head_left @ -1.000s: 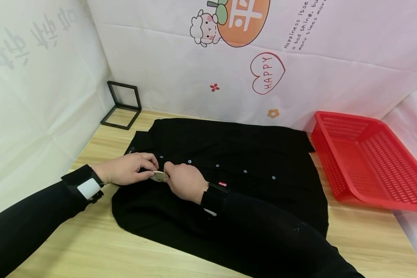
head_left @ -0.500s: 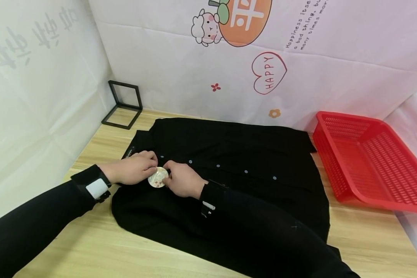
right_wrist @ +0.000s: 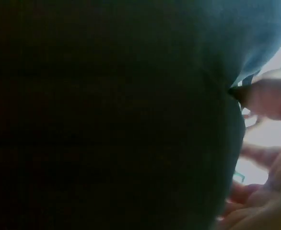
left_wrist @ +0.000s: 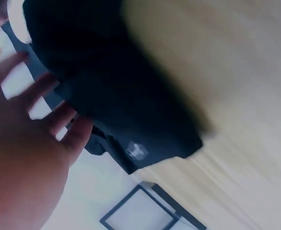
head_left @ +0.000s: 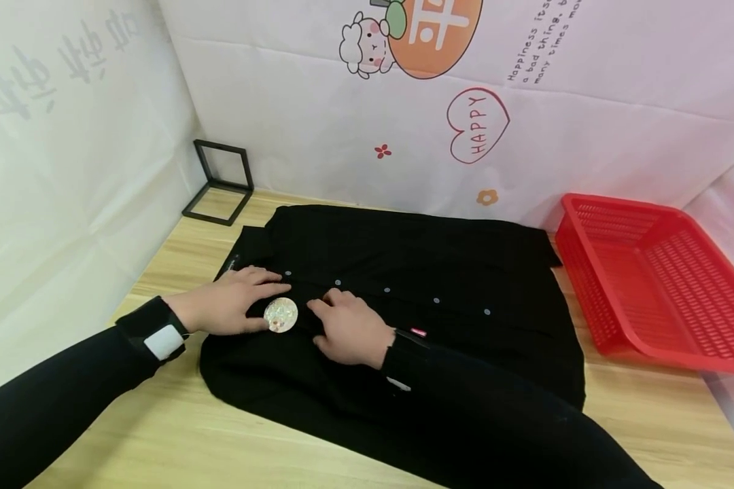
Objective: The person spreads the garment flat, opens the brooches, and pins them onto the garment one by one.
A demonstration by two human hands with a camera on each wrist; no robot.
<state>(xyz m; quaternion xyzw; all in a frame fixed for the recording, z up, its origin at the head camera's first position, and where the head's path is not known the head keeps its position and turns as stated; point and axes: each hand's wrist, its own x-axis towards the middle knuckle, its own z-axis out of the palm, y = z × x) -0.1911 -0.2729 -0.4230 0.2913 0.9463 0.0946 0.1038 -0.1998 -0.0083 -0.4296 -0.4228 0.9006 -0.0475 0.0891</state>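
Note:
A black button shirt (head_left: 416, 255) lies spread on the table, its collar end to the left. On its front sits a round, shiny, pale badge (head_left: 281, 315), face up. My left hand (head_left: 229, 299) rests on the shirt just left of the badge, fingers stretched and thumb by its lower edge. To the right of the badge, my right hand (head_left: 351, 329) is over the cloth, fingers loosely bent, apart from the badge and holding nothing visible. The left wrist view shows the left hand's spread fingers (left_wrist: 49, 110); dark cloth (right_wrist: 111, 115) fills most of the right wrist view.
A red plastic basket (head_left: 642, 278) stands at the right. Behind the collar, a black hinged frame (head_left: 219, 183) stands in the back left corner. White printed cloth (head_left: 293, 109) walls the back and left sides. Wooden tabletop (head_left: 232, 435) shows in front.
The badge was upright between both hands' fingers, then tipped face up onto the shirt. Both hands have let go; the right hand has drawn back to the right and the left fingers have spread.

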